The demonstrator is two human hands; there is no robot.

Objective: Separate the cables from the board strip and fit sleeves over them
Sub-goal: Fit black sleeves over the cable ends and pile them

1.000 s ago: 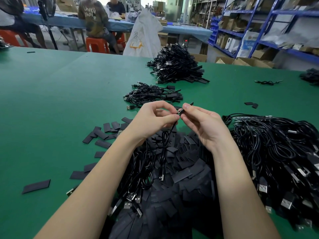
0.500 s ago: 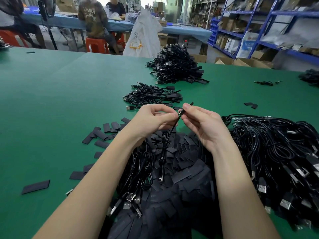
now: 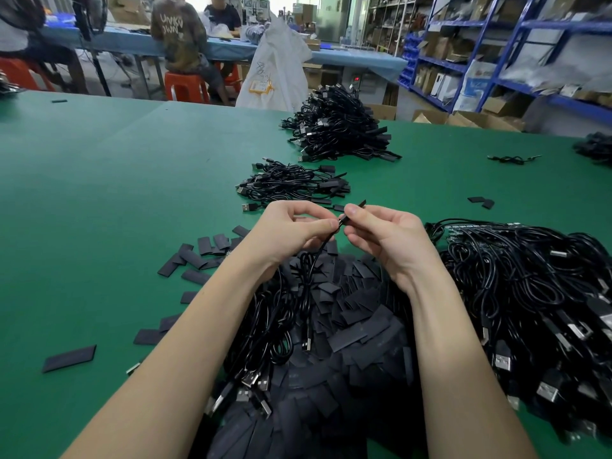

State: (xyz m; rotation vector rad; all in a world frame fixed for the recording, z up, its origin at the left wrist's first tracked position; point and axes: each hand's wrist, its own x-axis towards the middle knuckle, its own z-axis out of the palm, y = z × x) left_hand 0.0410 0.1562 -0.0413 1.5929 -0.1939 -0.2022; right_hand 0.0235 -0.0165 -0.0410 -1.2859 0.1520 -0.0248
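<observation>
Sleeve point(image 3: 353, 211) slanting up-right, right hand point(image 3: 384, 240) pinching it; left hand point(image 3: 291, 231) pinching cable point(image 3: 323, 251) tip, seemingly entering sleeve's lower-left mouth.

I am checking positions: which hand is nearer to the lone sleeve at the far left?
Left. The left hand lies up-right of that sleeve; the right hand is beyond it.

Cable sleeving, green table point(image 3: 99, 193)

1 black sleeve point(image 3: 352, 212) is pinched by the right hand point(image 3: 387, 236); 1 cable point(image 3: 323, 250) is pinched by the left hand point(image 3: 291, 231). Loose sleeves point(image 3: 347, 313) are heaped beneath; 2 cable piles point(image 3: 334, 130) are set beyond.
</observation>
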